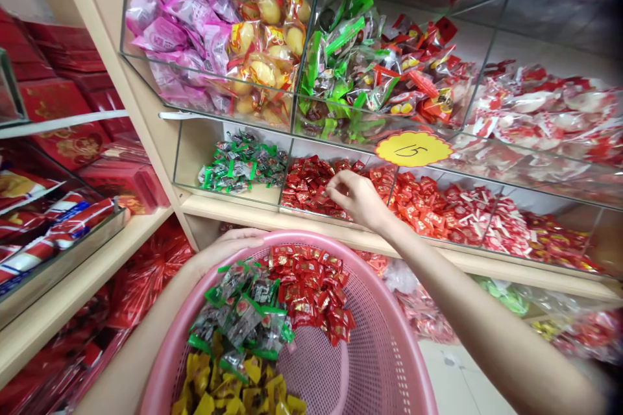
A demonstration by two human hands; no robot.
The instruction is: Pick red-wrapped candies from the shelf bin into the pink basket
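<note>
The left hand (236,241), fingers straight, lies along the rim of the pink basket (374,321), presumably bracing it below the shelf (233,211); the right hand (359,198) curls over dark-red sweets (306,183), though whether it grips one I cannot tell

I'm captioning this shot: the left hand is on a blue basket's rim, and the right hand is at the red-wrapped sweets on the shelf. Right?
Not quite: the basket is pink, not blue, as the head view shows. The rest stands.

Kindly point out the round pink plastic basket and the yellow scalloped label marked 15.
Round pink plastic basket (377,324), head view: right inner wall.
Yellow scalloped label marked 15 (413,148), head view: centre of its face.
</note>
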